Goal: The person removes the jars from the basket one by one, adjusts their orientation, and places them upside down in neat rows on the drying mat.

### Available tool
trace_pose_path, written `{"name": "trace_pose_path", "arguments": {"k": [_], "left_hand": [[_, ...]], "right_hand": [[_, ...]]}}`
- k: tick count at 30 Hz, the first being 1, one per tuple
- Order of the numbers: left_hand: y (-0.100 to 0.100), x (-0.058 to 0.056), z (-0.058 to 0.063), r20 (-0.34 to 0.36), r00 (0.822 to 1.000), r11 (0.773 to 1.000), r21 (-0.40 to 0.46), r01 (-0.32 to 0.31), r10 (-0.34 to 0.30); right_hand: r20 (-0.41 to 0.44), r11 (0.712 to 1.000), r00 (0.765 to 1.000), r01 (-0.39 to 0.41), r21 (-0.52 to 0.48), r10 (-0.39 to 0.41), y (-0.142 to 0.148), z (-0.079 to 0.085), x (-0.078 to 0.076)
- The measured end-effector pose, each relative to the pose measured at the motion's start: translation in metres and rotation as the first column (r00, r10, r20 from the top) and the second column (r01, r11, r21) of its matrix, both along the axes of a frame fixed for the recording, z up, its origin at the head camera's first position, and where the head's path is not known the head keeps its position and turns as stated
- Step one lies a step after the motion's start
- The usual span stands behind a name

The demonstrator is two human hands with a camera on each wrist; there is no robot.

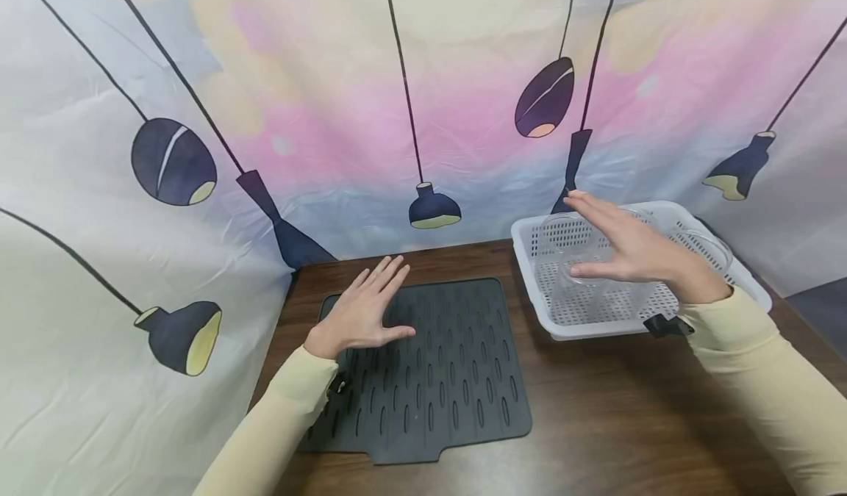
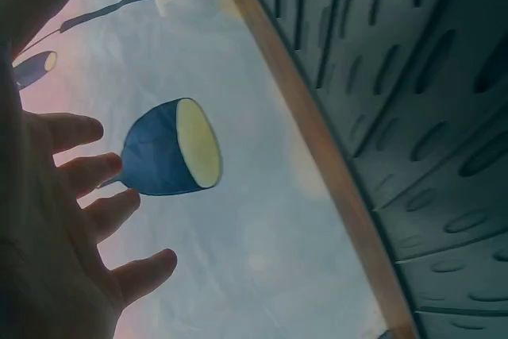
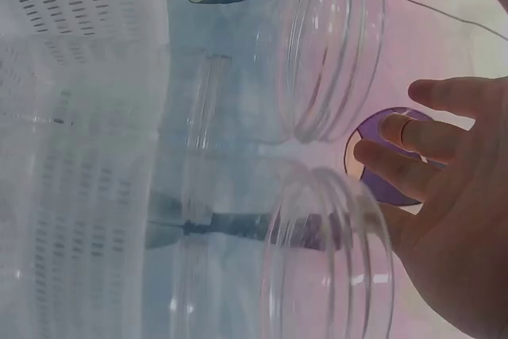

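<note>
My left hand (image 1: 364, 311) is held over a dark grey ribbed drying mat (image 1: 463, 378), fingers straight, thumb spread, nothing in its grasp. In the left wrist view its fingers (image 2: 87, 172) point toward the backdrop, away from the mat. My right hand (image 1: 635, 250) is above a white perforated plastic basket (image 1: 595, 330), thumb and fingers wide apart and holding nothing. Clear, wide-mouthed jars (image 1: 562, 228) stand inside the basket, partly hidden by that hand. The right wrist view shows two ringed jar mouths (image 3: 329, 61) close beside the fingers.
The brown wooden table (image 1: 595, 408) carries the mat at left and the basket at right. A cloth backdrop (image 1: 317, 55) printed with hanging lamps rises right behind the table and along its left side. The mat has a spout (image 1: 405, 453) on its near edge.
</note>
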State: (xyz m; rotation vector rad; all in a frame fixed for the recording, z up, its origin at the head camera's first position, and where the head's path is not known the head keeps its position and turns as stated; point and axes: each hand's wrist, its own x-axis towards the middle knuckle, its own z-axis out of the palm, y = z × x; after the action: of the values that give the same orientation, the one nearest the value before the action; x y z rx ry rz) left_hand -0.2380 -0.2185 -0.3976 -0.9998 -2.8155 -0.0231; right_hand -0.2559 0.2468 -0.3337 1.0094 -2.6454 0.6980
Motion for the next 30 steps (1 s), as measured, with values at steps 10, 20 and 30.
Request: {"name": "trace_pose_path", "arguments": {"k": [10,20,30], "left_hand": [[-0.008,0.007,-0.025,0.049,0.998,0.999,-0.029,-0.025,0.027],[-0.016,0.015,-0.047,0.100,0.992,0.997,-0.009,-0.073,0.073],[-0.024,0.021,-0.066,0.121,0.989,0.996,0.018,-0.086,0.083]], "right_hand": [[-0.013,0.998,0.998,0.060,-0.037,-0.060,0.014,-0.019,0.012],[-0.013,0.997,0.997,0.073,-0.035,-0.073,0.013,-0.023,0.016],[-0.010,0.997,0.997,0.079,-0.015,-0.079,0.010,-0.021,0.015]]}}
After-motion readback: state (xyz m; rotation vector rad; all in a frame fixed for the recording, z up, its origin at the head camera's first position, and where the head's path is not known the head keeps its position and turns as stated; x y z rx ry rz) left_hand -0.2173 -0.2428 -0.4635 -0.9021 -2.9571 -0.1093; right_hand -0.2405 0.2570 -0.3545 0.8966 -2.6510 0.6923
